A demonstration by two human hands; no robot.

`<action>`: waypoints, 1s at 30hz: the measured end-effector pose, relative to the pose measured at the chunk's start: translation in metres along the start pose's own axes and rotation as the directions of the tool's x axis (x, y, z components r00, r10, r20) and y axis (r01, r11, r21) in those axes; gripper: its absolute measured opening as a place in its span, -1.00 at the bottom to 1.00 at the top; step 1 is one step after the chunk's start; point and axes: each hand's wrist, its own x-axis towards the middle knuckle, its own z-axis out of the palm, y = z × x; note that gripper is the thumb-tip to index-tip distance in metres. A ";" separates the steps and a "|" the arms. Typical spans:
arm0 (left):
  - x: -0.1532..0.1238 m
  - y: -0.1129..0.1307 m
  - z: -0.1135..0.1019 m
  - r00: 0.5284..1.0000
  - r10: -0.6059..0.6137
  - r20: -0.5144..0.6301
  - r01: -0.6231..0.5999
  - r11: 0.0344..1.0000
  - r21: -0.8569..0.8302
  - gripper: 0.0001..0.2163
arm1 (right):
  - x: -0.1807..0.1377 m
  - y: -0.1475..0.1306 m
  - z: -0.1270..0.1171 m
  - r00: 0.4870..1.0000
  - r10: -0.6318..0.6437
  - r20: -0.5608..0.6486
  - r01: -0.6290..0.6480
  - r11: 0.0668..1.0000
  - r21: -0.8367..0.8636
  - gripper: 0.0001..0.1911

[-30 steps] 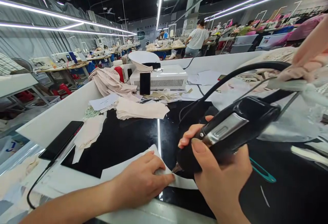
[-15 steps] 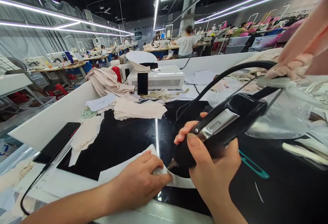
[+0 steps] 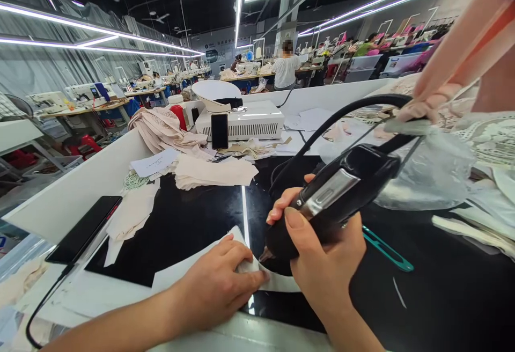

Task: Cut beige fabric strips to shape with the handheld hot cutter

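My right hand (image 3: 322,261) is wrapped round a black corded hand tool (image 3: 338,193) with a silver plate on top. Its metal tip (image 3: 266,255) touches the curved edge of a white fabric piece (image 3: 225,266) on the black glossy table (image 3: 193,218). My left hand (image 3: 217,282) lies on that white piece right beside the tip, fingers bent and pressing it down. The tool's thick black cable (image 3: 341,116) arcs up to the right.
A black phone (image 3: 82,228) on a cable lies at the left edge. Beige fabric pieces (image 3: 213,172), papers and a white machine (image 3: 241,118) stand behind. Teal snips (image 3: 386,250) lie to the right. Another person's arm and pink cloth (image 3: 466,57) sit over a clear bag (image 3: 426,175).
Both hands, the tool and the white piece have slid slightly left in view as the camera shifted. The grip and the tip's contact look the same.
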 end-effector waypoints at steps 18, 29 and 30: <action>0.000 -0.001 0.002 1.000 -0.001 -0.016 0.001 1.000 -0.026 -0.74 | 0.005 0.002 0.018 0.999 -0.006 -0.038 0.006 1.000 -0.016 -0.70; 0.001 -0.006 0.014 0.992 0.054 -0.114 -0.054 0.999 0.001 -0.77 | -0.001 0.006 0.007 0.999 0.049 -0.005 -0.049 0.994 -0.098 -0.71; 0.001 -0.009 0.016 0.991 0.071 -0.117 -0.071 0.997 0.012 -0.75 | -0.002 0.004 0.005 0.998 0.057 -0.010 -0.057 0.992 -0.111 -0.70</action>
